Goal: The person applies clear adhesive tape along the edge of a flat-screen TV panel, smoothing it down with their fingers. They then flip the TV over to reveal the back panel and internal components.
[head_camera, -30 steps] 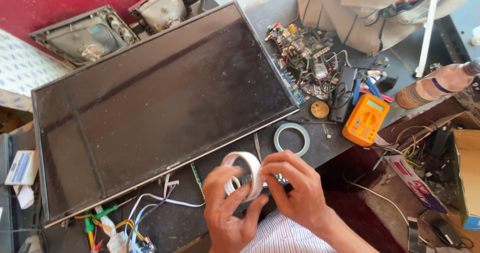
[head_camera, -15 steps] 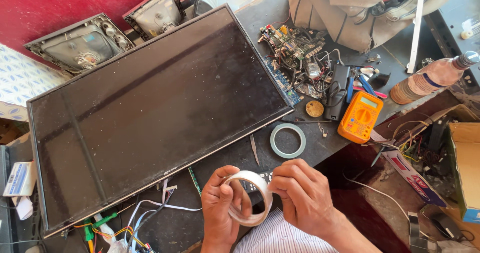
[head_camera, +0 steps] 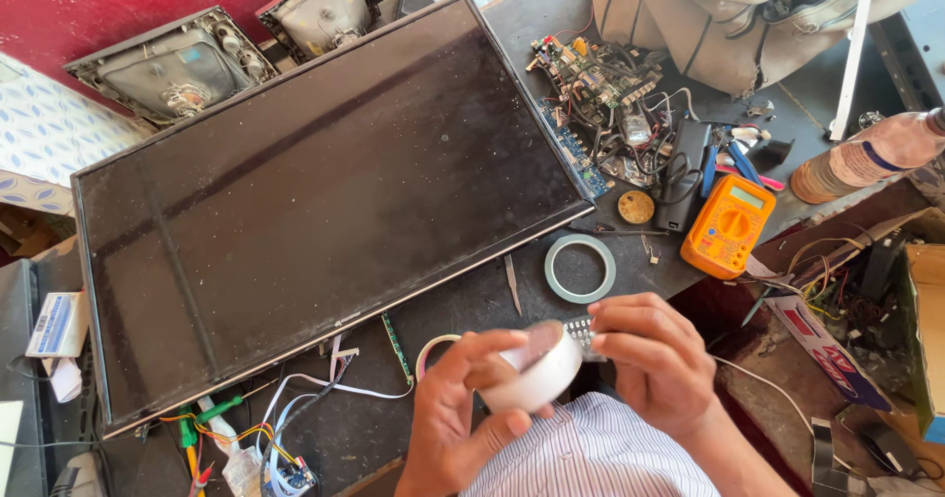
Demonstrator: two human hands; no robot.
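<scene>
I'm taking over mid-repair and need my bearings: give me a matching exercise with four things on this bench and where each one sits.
Things:
1. white tape roll
2. orange multimeter
3. grey-green tape ring
4. circuit board

Places:
A. lying flat on the bench just past the panel's near right corner
B. at the right edge of the bench, beside the black cables
C. held between the left hand and right hand
D. beyond the far right side of the dark flat panel

Pairs: 1-C, 2-B, 3-A, 4-D
</scene>
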